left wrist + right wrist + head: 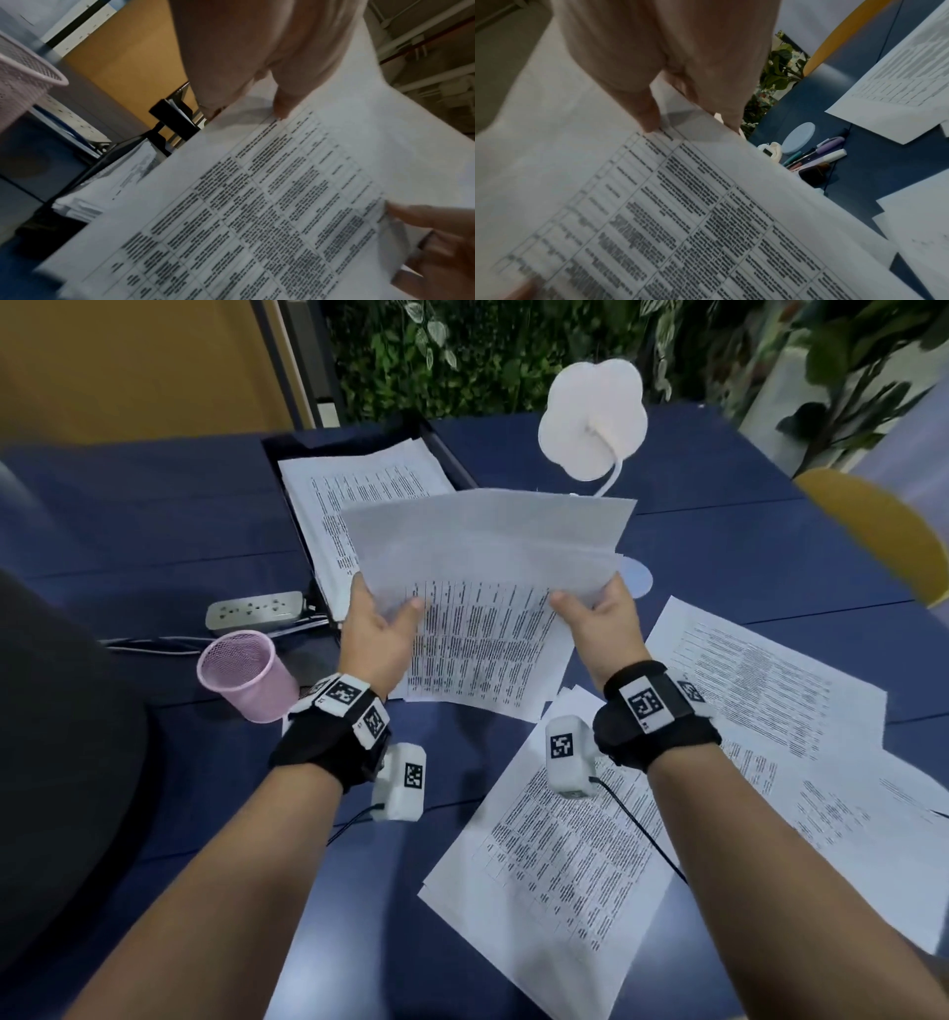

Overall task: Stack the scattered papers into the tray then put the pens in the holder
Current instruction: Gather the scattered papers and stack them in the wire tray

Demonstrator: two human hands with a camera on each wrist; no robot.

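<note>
I hold a sheaf of printed papers [488, 629] above the blue table, its top edge curling toward me. My left hand [390, 613] pinches its left side, thumb on top. My right hand [580, 608] pinches its right side the same way. The black tray [449, 454] lies at the back left, just beyond the sheaf, with printed sheets [359, 480] in it. A pink mesh holder [241, 675] stands left of my left wrist. Several pens [818, 151] lie in a cluster on the table in the right wrist view; the sheaf hides them from the head view.
More printed sheets lie scattered at the right [744, 711] and near me [554, 839]. A white power strip [257, 611] with cables sits behind the holder. A white lamp [590, 418] stands at the back. A yellow chair [883, 531] is at the right, a dark chair [61, 762] at the left.
</note>
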